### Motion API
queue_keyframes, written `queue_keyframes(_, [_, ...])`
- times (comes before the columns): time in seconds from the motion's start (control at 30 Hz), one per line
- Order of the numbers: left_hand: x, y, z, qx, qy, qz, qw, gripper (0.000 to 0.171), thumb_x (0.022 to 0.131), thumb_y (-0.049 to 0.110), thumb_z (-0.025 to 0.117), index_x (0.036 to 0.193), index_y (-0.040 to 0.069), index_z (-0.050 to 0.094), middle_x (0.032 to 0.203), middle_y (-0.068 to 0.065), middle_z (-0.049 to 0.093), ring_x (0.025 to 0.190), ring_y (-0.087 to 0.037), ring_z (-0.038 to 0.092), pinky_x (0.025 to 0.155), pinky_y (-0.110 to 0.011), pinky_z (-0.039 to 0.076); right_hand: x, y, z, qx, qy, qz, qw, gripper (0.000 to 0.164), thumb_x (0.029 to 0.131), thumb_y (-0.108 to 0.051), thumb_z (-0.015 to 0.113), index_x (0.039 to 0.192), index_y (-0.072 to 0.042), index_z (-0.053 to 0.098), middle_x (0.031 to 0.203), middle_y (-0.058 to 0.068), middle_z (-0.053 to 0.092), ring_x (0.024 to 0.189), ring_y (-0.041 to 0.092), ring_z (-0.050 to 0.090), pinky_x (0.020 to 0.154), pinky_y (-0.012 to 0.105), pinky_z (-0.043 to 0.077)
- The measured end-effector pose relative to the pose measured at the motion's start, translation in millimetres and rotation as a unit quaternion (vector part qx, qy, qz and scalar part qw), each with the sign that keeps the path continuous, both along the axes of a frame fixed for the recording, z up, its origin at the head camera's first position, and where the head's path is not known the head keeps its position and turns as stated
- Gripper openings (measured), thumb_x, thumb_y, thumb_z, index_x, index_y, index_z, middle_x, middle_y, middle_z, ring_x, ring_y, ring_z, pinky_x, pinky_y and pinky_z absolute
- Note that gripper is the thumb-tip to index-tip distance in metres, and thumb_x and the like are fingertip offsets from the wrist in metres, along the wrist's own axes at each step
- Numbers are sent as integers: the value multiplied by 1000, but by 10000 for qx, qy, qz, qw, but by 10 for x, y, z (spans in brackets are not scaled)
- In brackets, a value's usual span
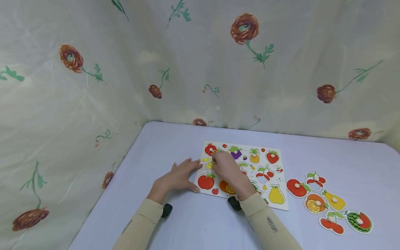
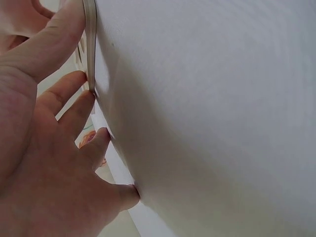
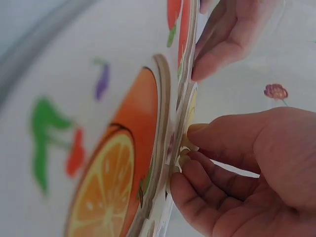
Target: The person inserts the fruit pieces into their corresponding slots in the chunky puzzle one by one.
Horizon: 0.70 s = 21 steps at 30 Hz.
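A white fruit puzzle board point(image 1: 282, 185) lies on the table with several fruit shapes on it. My left hand point(image 1: 179, 177) has its fingers spread at the board's left side, the thumb near the front left corner; in the left wrist view the fingertips point(image 2: 90, 94) meet the board's edge. My right hand point(image 1: 229, 168) reaches over the board's left half. Up close, its thumb and fingers pinch the small knob point(image 3: 183, 155) of a yellow fruit puzzle piece point(image 3: 191, 111), mostly hidden edge-on. The orange piece point(image 3: 123, 163) is nearer the right wrist camera.
Several loose knobbed pieces lie right of the board: an apple point(image 1: 295, 187), cherries point(image 1: 335, 227), an orange point(image 1: 312, 206), a pear point(image 1: 339, 203) and a watermelon point(image 1: 354, 220) among them. A flowered curtain point(image 1: 200, 69) hangs behind and left of the white table point(image 1: 193, 222).
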<state>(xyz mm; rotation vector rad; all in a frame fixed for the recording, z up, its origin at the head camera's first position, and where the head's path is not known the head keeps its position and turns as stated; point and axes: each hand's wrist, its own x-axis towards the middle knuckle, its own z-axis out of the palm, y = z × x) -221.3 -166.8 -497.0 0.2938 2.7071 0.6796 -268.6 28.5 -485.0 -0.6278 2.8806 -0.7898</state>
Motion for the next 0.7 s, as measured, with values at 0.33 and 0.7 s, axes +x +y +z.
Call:
queue_keyframes(0.33, [-3,12,-6,-21,12,45,10000,88,74,38,86,150,28,44,160,6,37,155,-26,16,120,-71,8,12,-9,-5,-12,-14,-75,10000,14,94,-7,63,103,-1,72,95,10,69,80,21,55,75,29,51])
queue_keyframes(0.7, [13,15,17,-48,27,25,10000,88,74,37,86,151,26,43,160,5,37,155,-26,16,120,-71,8,20,-9,-1,127,-112,-37,9998,17,95,-10,64,105,0,73,99,11,69,81,21,55,75,29,51])
